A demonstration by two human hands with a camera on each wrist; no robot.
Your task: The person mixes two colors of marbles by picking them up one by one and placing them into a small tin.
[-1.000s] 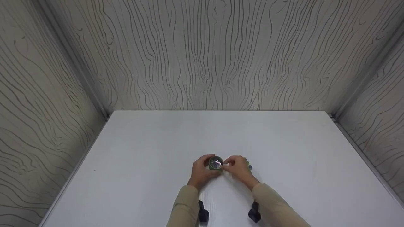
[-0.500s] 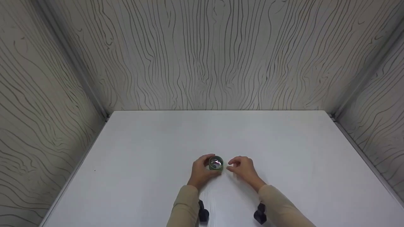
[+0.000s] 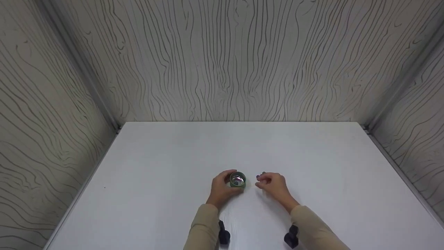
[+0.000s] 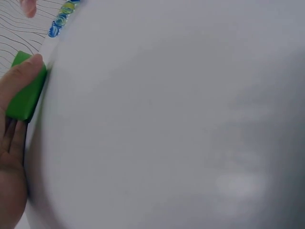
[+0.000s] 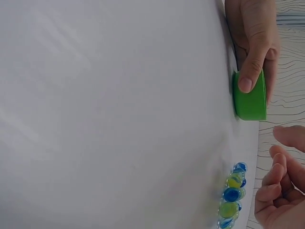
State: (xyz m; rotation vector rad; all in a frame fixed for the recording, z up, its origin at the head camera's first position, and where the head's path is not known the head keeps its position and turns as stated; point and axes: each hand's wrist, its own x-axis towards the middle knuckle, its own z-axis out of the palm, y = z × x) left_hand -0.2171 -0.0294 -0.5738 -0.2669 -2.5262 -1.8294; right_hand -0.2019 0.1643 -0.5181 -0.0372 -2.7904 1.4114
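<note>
My left hand [image 3: 222,189] grips a green cup [image 3: 241,185] that stands upright on the white table, fingers and thumb around its sides. Seen from above, its inside is shiny, with a small round greenish spot in it. In the right wrist view the left thumb presses along the cup's green wall [image 5: 251,102]. To the right of the cup, my right hand [image 3: 274,186] hovers with loosely bent fingers. A gap shows between its thumb and index finger, with nothing in it. Close by that hand lies a row of blue and yellow-green glass marbles [image 5: 232,194], mostly hidden by it in the head view.
The white tabletop [image 3: 166,156] spreads around both hands. Panels with a wood-grain pattern [image 3: 222,62] stand behind it and on both sides. A dark wrist-worn device [image 3: 224,237] sits under the left sleeve, another [image 3: 291,238] under the right.
My right hand has moved from the cup's rim off to the right, and a couple of marbles now show beyond its fingertips. My left hand and the cup have stayed in place.
</note>
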